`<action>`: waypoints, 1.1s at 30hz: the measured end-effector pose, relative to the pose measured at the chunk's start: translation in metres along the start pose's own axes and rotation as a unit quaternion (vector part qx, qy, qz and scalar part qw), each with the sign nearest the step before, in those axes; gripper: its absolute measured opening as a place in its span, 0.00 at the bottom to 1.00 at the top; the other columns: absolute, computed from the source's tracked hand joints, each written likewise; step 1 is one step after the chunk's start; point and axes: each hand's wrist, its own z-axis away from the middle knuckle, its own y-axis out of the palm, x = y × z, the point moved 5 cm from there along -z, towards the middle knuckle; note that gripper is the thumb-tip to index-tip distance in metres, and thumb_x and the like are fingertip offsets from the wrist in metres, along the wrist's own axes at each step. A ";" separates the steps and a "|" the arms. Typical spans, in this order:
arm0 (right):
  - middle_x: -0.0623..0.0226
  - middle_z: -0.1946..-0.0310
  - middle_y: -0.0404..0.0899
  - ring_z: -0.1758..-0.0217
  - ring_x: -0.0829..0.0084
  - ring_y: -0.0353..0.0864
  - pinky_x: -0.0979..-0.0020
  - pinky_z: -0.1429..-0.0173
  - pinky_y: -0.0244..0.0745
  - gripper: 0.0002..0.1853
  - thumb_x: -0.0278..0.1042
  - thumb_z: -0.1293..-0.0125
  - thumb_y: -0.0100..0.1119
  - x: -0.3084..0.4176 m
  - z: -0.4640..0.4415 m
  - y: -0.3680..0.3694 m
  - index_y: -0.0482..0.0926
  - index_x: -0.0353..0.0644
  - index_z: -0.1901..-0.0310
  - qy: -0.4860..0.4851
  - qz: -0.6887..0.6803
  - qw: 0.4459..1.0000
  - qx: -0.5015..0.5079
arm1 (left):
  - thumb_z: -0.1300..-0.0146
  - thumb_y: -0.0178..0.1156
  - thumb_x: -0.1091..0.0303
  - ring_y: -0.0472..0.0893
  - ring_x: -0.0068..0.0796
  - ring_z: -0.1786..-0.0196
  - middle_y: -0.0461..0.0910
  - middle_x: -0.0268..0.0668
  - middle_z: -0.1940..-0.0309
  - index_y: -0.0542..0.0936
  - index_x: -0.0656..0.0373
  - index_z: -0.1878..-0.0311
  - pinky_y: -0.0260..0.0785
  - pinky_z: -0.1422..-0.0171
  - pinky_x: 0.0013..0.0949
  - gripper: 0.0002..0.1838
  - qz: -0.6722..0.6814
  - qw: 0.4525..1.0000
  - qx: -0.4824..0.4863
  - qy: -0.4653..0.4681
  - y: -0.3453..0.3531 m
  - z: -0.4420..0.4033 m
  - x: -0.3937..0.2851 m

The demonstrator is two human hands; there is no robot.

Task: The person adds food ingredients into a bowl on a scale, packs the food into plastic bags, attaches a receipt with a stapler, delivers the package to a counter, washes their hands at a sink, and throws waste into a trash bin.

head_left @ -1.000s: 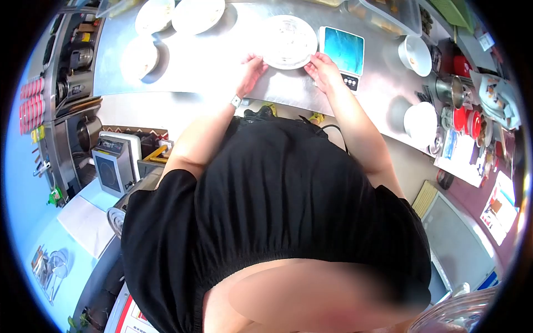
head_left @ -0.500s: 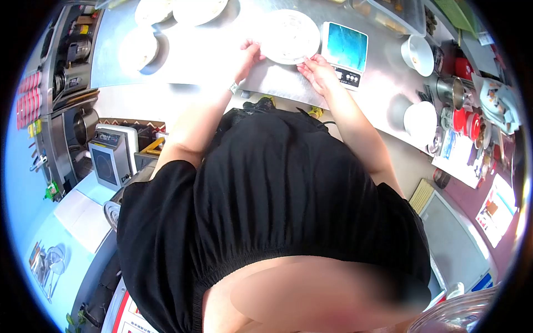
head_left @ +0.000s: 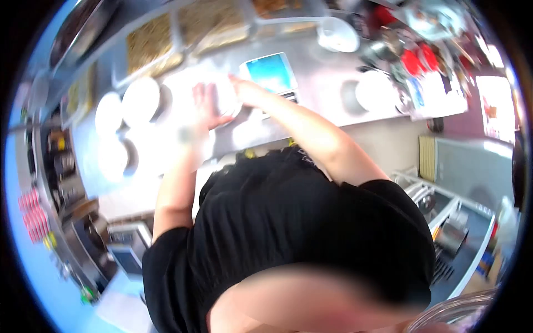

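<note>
A white plate (head_left: 224,99) lies on the steel counter (head_left: 322,100), washed out by glare. My left hand (head_left: 207,108) is at its left side with the fingers spread and the thumb pointing right; it holds nothing visible. At the plate's right rim is my right hand (head_left: 244,90), its fingers blurred, so their grip is unclear. Just beyond the right hand stands a scale (head_left: 270,73) with a blue top, its control panel partly behind the forearm.
Several white bowls stand at the left, among them one bowl (head_left: 141,100). Food containers (head_left: 150,44) line the counter's back. At the right are a white bowl (head_left: 373,91), another bowl (head_left: 337,34) farther back and red-lidded jars (head_left: 411,62).
The view has swung, bringing the food containers at the back into sight. My left hand has spread its fingers and moved farther up beside the plate; my right hand has moved up along its right rim.
</note>
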 end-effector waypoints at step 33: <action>0.61 0.55 0.83 0.53 0.73 0.82 0.72 0.46 0.73 0.15 0.35 0.34 0.56 -0.344 0.268 -0.720 0.78 0.41 0.48 -0.078 0.037 0.764 -0.639 | 0.32 0.58 0.64 0.71 0.13 0.77 0.74 0.28 0.79 0.79 0.63 0.65 0.62 0.76 0.19 0.11 0.332 0.878 -0.137 -0.315 -0.004 -0.021 -0.282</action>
